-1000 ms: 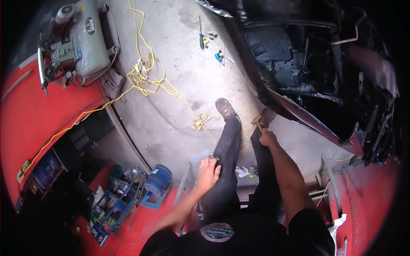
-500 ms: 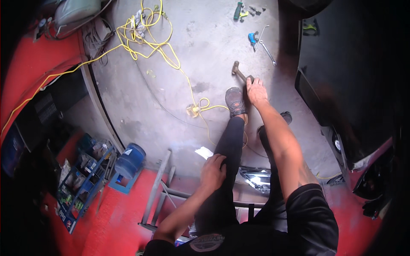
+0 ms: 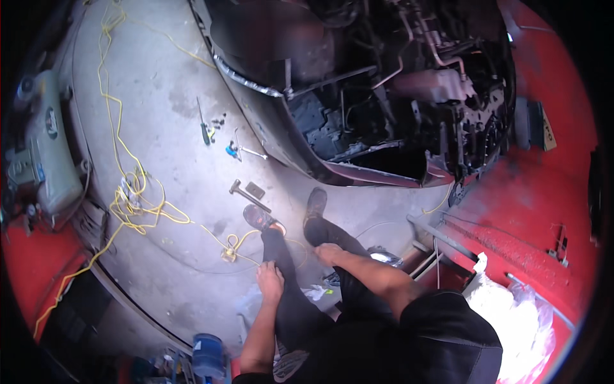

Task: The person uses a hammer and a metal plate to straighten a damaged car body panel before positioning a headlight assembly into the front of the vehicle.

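Note:
My left hand (image 3: 270, 279) rests on my left leg near the knee, fingers loosely spread over the dark trousers, holding nothing. My right hand (image 3: 328, 254) lies on my right knee, fingers draped over it, with no tool visible in it. Beyond my left shoe lies a hammer (image 3: 251, 196) on the concrete floor, its head toward the far left. A small dark rectangular block (image 3: 255, 190) sits beside the handle. Farther off are a blue-handled tool (image 3: 231, 150), a metal wrench (image 3: 254, 152) and a green-handled screwdriver (image 3: 205, 133) with small dark pieces near it.
A car body (image 3: 358, 176) with its front opened up fills the far right. The yellow cord (image 3: 167, 208) tangles across the floor at left, near a grey-green tank (image 3: 56, 147). A blue water jug (image 3: 208, 355) stands near left; white plastic bags (image 3: 505, 320) are at right.
My right hand has let go of the hammer, which now lies on the floor, and has come back to my knee. The view has swung right, bringing the open car front into sight.

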Action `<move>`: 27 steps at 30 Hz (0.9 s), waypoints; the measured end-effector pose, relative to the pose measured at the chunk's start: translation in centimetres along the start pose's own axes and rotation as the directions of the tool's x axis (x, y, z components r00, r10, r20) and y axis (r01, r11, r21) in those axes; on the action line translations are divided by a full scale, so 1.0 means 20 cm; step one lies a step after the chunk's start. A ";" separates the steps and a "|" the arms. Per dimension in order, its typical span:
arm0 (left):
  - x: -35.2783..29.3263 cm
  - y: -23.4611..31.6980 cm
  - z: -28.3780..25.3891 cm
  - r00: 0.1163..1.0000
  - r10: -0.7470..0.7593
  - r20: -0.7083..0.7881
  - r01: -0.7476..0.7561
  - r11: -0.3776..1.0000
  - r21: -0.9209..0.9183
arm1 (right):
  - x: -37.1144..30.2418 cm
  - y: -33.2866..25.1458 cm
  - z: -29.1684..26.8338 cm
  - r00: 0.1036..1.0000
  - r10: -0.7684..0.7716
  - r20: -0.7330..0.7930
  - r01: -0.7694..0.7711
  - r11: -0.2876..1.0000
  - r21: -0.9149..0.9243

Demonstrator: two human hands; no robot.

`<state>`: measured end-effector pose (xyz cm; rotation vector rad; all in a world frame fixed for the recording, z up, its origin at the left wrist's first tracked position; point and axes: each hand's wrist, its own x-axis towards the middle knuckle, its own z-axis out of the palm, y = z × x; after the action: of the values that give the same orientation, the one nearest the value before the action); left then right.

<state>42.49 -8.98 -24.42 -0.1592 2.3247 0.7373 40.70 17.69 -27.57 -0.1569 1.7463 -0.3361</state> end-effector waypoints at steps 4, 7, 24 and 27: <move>0.01 0.39 -0.36 0.996 0.059 0.064 -0.013 0.823 -0.568 | -0.51 0.11 0.07 0.869 -0.043 -0.494 0.156 0.969 0.190; -0.02 0.88 -0.86 0.889 0.281 0.361 0.237 0.390 -0.890 | -0.83 0.17 0.14 0.859 0.316 -0.403 -0.161 0.913 0.374; -0.82 2.11 -1.92 0.386 0.817 -0.428 0.664 -0.569 -0.486 | -1.22 0.13 0.54 0.794 0.498 -0.349 -0.132 0.702 0.700; -0.87 2.16 -2.16 0.559 0.749 -0.357 0.436 -0.631 -0.641 | -1.17 0.01 0.36 0.784 0.482 -0.391 -0.066 0.691 0.720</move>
<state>17.66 1.78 32.99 0.2022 -0.3195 2.5943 52.52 23.65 -6.88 0.8397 2.0571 -0.8287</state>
